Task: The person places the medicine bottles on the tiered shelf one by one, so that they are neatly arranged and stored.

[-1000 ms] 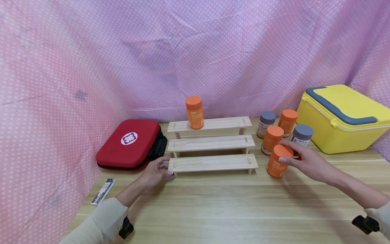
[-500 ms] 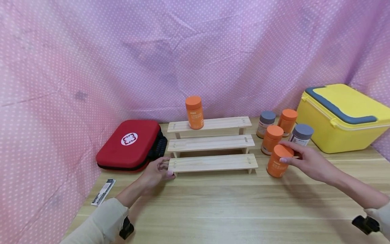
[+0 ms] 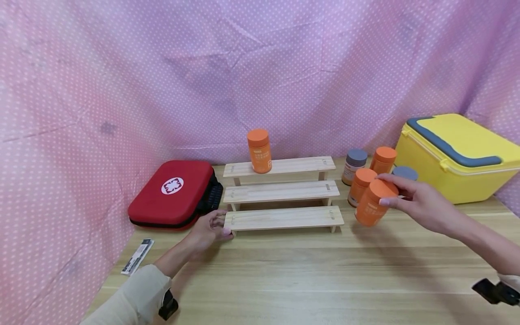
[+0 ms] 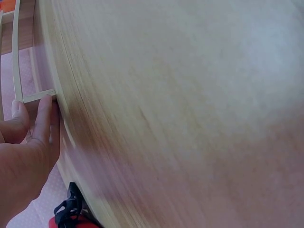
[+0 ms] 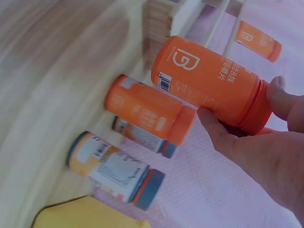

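Head view shows our right hand (image 3: 424,205) pinching an orange jar (image 3: 370,208) round its lid (image 3: 380,188), tilted above the worktop (image 3: 304,275) toward its right edge, while our left hand (image 3: 204,232) pinches the front wooden shelf (image 3: 284,218) at its left end, seemingly for steadiness.

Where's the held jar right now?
In the head view, the orange jar is right of the wooden rack, tilted in the right hand, in front of the other jars.

"What's worn?"
"I see a creased beige left sleeve (image 3: 136,293) and, at its cuff, a black left camera (image 3: 168,305)."
"Other side?"
"I get only the pale edge of the right sleeve (image 3: 511,280), with a black right camera (image 3: 489,291)."
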`<state>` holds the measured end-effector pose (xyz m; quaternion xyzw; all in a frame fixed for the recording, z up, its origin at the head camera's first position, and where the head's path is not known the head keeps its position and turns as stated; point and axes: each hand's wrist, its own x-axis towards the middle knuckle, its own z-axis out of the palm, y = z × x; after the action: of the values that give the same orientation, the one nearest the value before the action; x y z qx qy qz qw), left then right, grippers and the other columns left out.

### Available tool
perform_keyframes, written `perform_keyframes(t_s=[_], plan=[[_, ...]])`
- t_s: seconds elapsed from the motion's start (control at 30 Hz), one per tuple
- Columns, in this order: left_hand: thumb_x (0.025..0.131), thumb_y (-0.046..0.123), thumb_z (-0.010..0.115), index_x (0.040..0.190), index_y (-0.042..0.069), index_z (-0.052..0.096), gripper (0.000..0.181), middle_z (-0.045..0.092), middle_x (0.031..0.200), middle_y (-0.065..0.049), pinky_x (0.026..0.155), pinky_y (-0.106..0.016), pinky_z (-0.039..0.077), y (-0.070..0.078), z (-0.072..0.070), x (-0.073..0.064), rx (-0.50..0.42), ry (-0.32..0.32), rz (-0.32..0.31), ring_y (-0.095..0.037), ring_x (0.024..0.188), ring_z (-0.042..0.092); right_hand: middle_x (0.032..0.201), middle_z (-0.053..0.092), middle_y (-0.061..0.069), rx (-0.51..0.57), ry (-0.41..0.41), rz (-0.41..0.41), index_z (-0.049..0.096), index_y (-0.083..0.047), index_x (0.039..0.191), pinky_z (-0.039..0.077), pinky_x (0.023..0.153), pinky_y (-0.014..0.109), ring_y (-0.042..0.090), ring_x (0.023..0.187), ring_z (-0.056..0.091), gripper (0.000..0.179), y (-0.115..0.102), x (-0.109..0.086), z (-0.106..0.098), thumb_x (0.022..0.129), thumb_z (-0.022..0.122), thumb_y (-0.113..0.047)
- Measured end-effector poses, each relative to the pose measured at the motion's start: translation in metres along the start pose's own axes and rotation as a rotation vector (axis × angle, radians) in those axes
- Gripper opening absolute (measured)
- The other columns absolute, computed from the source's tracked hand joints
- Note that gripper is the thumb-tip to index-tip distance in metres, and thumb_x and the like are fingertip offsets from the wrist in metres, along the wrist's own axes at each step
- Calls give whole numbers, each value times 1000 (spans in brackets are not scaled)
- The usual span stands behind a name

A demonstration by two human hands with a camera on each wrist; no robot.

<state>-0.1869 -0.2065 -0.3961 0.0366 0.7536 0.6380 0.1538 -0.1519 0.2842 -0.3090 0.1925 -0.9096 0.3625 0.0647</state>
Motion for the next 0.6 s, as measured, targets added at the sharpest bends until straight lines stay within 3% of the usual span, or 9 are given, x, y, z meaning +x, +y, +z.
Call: perform_keyframes(t_s=[0.17,0.4,0.5,0.6], plan=[[87,-20,53,139,-9,33,57,57,111,-25,88,-44,56,-1,1,0,-14,6,2,-23,92,64,118,60,22,17,17,-31,48,-1,138,51,68,8,-7,89,57,54,-15,9,-6,88,69,-7],[87,-20,53,139,-9,34,56,57,111,-26,87,-44,56,0,1,0,-4,15,-4,-24,91,65,112,63,13,24,86,-84,53,-6,136,48,67,8,0,85,58,51,-47,37,-17,88,69,-6],[87,-20,53,139,-9,34,56,57,112,-26,87,-44,56,0,0,0,3,11,-9,-24,92,65,114,64,10,-41,88,-41,53,-13,138,47,67,8,4,85,57,51,-64,52,-21,89,70,-18],[87,-20,53,139,-8,35,56,57,111,-26,86,-43,57,0,0,1,8,19,-13,-25,91,65,113,64,9,-67,41,-11,52,-18,139,45,68,13,15,87,55,50,-77,71,-21,92,66,-30]])
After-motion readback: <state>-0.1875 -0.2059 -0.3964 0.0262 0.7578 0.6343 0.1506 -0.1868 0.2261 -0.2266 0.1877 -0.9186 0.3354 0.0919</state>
